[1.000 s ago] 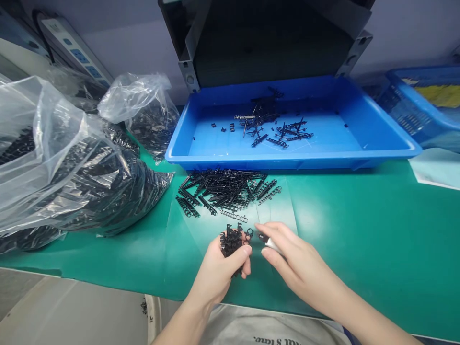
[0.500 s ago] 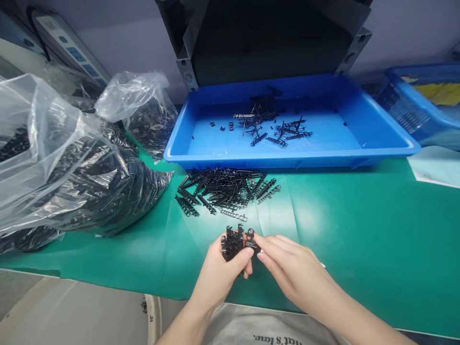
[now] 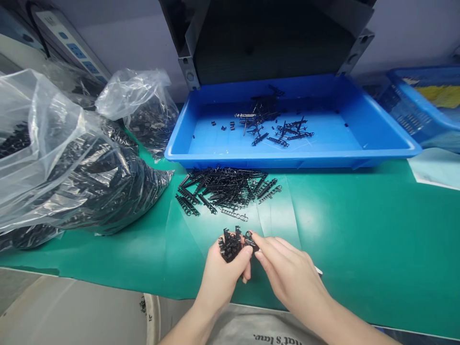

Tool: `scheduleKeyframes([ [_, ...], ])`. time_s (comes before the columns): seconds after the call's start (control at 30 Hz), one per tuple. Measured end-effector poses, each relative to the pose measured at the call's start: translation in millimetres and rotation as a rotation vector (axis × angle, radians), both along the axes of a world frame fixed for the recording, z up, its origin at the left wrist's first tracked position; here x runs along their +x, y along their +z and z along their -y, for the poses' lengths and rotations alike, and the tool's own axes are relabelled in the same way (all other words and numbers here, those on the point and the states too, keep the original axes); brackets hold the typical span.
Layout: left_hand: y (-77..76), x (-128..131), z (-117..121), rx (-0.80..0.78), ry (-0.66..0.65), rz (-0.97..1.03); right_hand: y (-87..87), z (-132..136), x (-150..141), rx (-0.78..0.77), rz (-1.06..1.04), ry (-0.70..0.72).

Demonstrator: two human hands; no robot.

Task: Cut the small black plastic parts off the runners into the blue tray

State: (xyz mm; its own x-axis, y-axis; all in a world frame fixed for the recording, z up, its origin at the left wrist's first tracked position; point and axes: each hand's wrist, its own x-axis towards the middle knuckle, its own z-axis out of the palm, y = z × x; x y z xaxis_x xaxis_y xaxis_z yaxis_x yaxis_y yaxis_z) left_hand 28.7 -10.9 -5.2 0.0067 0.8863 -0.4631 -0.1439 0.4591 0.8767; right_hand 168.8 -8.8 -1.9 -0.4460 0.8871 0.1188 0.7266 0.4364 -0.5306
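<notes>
A left hand [image 3: 223,275] cups a tangled clump of black plastic strips [image 3: 230,245], ends jutting in several directions, on the near side of a loose pile of strips [image 3: 223,189] lying just in front of a blue tray [image 3: 287,160]. Angled in from the lower right, the right hand [image 3: 289,273] pinches a ring-ended black piece [image 3: 249,237] against the clump; fingers hide its long axis.
</notes>
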Motion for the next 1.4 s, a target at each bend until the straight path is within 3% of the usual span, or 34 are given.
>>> scheduleKeyframes([
  [0.13,-2.2,-4,-1,0.030,0.113,0.111,-2.8,-9,-2,0.025,0.025,-0.017],
  [0.3,-4.2,-18,-7,0.087,0.242,0.131,0.3,-47,-9,-0.189,0.258,-0.032],
  [0.53,-2.5,-44,-14,0.113,0.302,-0.018,4.9,-73,-10,-0.228,0.290,0.079],
  [0.67,-3.5,-48,-19,0.090,0.188,-0.153,15.5,-68,7,-0.247,0.189,0.227],
  [0.77,-4.4,-34,-22,0.000,-0.039,0.028,19.3,-60,17,-0.203,0.028,0.306],
  [0.83,-6.1,-22,-22,-0.035,-0.116,0.136,18.9,-55,21,-0.182,-0.064,0.303],
  [0.97,-10.2,-7,-18,0.030,-0.079,0.167,13.5,-47,25,-0.215,-0.201,0.263],
  [1.07,-10.9,-3,-14,-0.008,-0.126,0.255,7.3,-43,25,-0.237,-0.279,0.214],
  [1.27,-11.3,-2,-11,0.061,-0.042,0.278,5.6,-35,23,-0.310,-0.187,0.007],
  [1.4,-14.9,-3,-12,0.096,-0.050,0.287,11.5,-27,21,-0.303,-0.116,0.103],
])
